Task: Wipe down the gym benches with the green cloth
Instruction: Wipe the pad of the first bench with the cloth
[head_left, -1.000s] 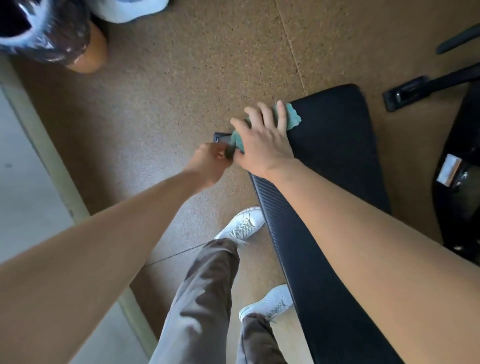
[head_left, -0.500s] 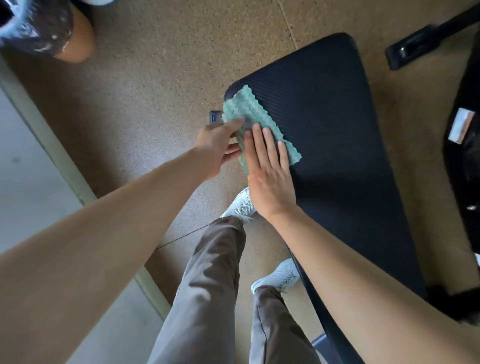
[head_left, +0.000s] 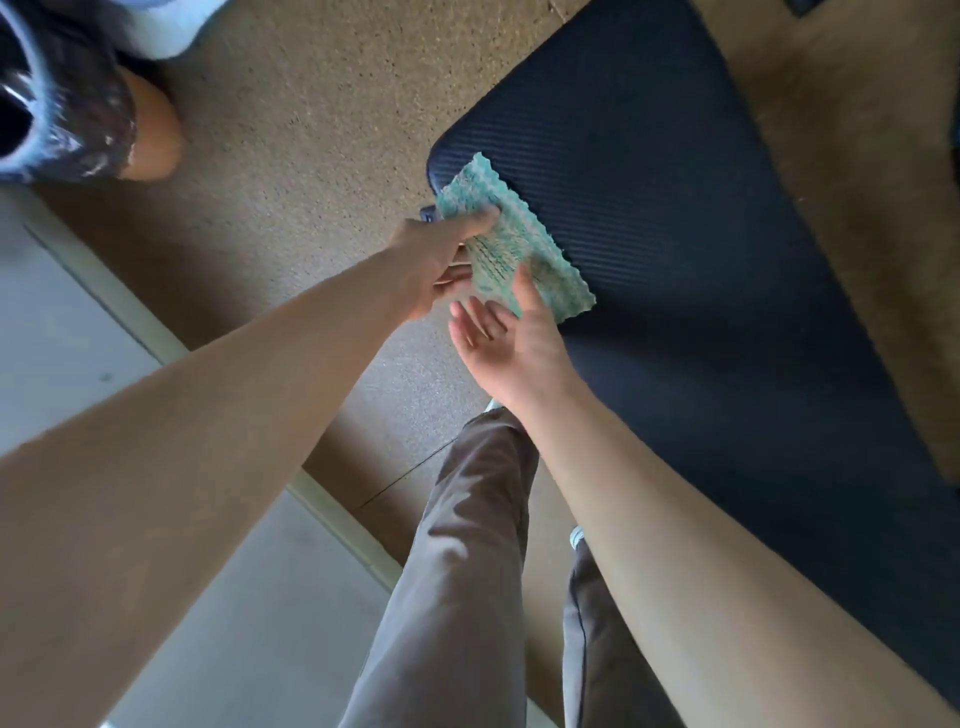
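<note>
Green cloth (head_left: 511, 249) lies at the bench pad's (head_left: 675, 218) near-left corner, pinched by the left hand (head_left: 441, 260) while the right hand (head_left: 511, 340) is spread open at its edge; that light pinch could let it slide off.

A speckled tan-brown floor (head_left: 322, 130) fills the upper and middle part of the frame, with a thin seam line running across it near the centre. Along the left side lies a paler grey floor (head_left: 62, 332), parted from the brown by a light strip (head_left: 130, 317) that runs diagonally from the left edge toward the bottom centre. Soft daylight falls evenly, brighter on the grey area.
</note>
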